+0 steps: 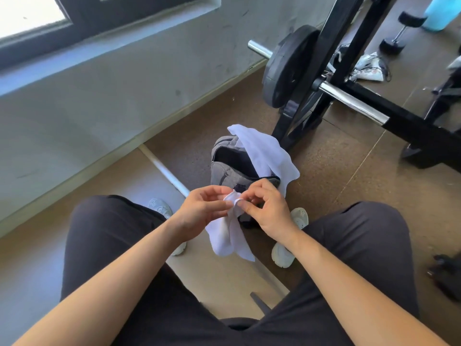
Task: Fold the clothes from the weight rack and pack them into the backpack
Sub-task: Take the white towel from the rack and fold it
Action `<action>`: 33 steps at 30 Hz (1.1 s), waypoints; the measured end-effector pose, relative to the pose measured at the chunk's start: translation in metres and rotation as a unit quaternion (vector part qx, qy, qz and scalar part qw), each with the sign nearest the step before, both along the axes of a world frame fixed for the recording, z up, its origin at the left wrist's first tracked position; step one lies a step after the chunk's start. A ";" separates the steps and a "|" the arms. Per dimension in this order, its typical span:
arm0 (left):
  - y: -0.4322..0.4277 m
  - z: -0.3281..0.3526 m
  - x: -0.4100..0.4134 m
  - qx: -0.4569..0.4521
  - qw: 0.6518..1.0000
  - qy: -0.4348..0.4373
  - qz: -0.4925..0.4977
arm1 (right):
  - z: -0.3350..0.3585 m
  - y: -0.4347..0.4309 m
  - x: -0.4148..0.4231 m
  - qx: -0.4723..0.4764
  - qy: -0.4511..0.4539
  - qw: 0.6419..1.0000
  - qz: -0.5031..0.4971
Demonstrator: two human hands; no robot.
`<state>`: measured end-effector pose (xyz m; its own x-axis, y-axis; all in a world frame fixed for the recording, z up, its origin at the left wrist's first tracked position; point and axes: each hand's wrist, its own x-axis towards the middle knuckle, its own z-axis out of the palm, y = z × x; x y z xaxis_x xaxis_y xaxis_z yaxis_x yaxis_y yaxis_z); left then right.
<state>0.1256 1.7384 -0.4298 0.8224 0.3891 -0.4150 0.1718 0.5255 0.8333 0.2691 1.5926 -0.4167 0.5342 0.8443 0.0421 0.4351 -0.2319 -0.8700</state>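
I sit with my knees apart, and a pair of white socks (228,236) hangs between them. My left hand (202,208) pinches the socks at the cuff. My right hand (267,208) grips the same cuff from the other side. Just beyond my hands an open grey backpack (225,171) stands on the floor. A white cloth (264,153) lies draped over the backpack's right side and hangs out of its opening. The black weight rack (331,53) with a barbell (349,98) and a plate (287,66) rises behind the backpack.
A grey wall (112,83) with a window runs along the left. A metal bar (166,171) lies on the brown floor near my left shoe (161,208). A dumbbell (401,31), a blue bottle (441,11) and white clothing (369,68) sit past the rack.
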 end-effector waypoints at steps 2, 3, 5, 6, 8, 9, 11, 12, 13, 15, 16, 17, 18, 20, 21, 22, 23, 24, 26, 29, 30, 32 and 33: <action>0.003 0.001 0.001 -0.004 0.999 0.013 0.048 | 0.003 0.000 0.003 0.010 -0.054 0.998 0.022; 0.003 0.002 0.001 -0.005 0.998 0.016 0.061 | 0.006 -0.001 0.003 0.015 -0.041 0.999 0.033; 0.002 0.004 0.001 -0.002 0.998 0.010 0.064 | 0.010 -0.003 0.000 0.009 -0.001 0.998 0.057; 0.001 0.005 0.001 0.003 0.998 0.006 0.059 | 0.011 -0.003 -0.002 0.010 0.002 0.998 0.066; -0.002 0.007 0.001 0.010 0.999 0.001 0.044 | 0.009 -0.003 -0.005 0.023 -0.004 0.997 0.070; -0.003 0.007 0.001 0.012 0.999 -0.003 0.037 | 0.009 -0.002 -0.006 0.030 -0.005 0.997 0.066; -0.004 0.009 0.001 0.013 0.999 -0.010 0.032 | 0.008 -0.001 -0.005 0.042 0.000 0.998 0.057; -0.005 0.010 0.001 0.015 0.999 -0.013 0.032 | 0.007 -0.001 -0.005 0.046 -0.002 0.998 0.053; -0.005 0.010 0.001 0.018 0.999 -0.015 0.032 | 0.006 -0.001 -0.005 0.049 -0.010 0.998 0.049; -0.005 0.011 0.000 0.032 0.999 -0.015 0.032 | 0.006 0.001 -0.007 0.050 -0.031 0.998 0.035; -0.005 0.011 0.000 0.042 0.999 -0.013 0.031 | 0.006 0.001 -0.007 0.049 -0.035 0.998 0.030; -0.005 0.012 0.000 0.051 0.998 -0.012 0.028 | 0.006 0.001 -0.007 0.046 -0.034 0.998 0.033; -0.004 0.012 -0.001 0.060 0.998 -0.014 0.024 | 0.007 0.001 -0.006 0.038 -0.029 0.998 0.041; -0.003 0.013 -0.003 0.074 0.997 -0.024 0.008 | 0.007 -0.001 -0.004 0.003 -0.006 0.998 0.065; -0.002 0.013 -0.004 0.077 0.997 -0.031 -0.001 | 0.007 -0.001 -0.003 -0.015 0.006 0.997 0.075; -0.002 0.013 -0.004 0.078 0.996 -0.036 -0.005 | 0.008 -0.001 -0.003 -0.028 0.017 0.996 0.079; -0.002 0.013 -0.005 0.079 0.996 -0.039 -0.007 | 0.008 -0.002 -0.003 -0.033 0.025 0.996 0.077; -0.003 0.012 -0.005 0.083 0.996 -0.040 -0.006 | 0.009 -0.002 -0.003 -0.033 0.029 0.996 0.072; -0.004 0.010 -0.004 0.117 0.992 -0.036 -0.007 | 0.011 -0.002 -0.001 -0.032 0.023 0.997 0.064; -0.006 0.007 -0.002 0.244 0.969 -0.004 -0.033 | 0.011 -0.002 0.003 -0.029 0.013 0.998 0.053; -0.007 0.005 -0.002 0.278 0.960 0.006 -0.046 | 0.011 -0.002 0.004 -0.026 0.016 0.998 0.046; -0.008 0.002 -0.001 0.309 0.949 0.014 -0.062 | 0.012 -0.001 0.005 -0.019 0.028 0.999 0.035; -0.008 0.001 -0.001 0.320 0.945 0.015 -0.065 | 0.013 -0.001 0.006 -0.014 0.036 0.999 0.031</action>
<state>0.1246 1.7299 -0.4286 0.8718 0.4654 -0.1528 0.2290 -0.1113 0.9671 0.2753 1.5915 -0.4038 0.4819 0.8760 -0.0191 0.3864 -0.2320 -0.8927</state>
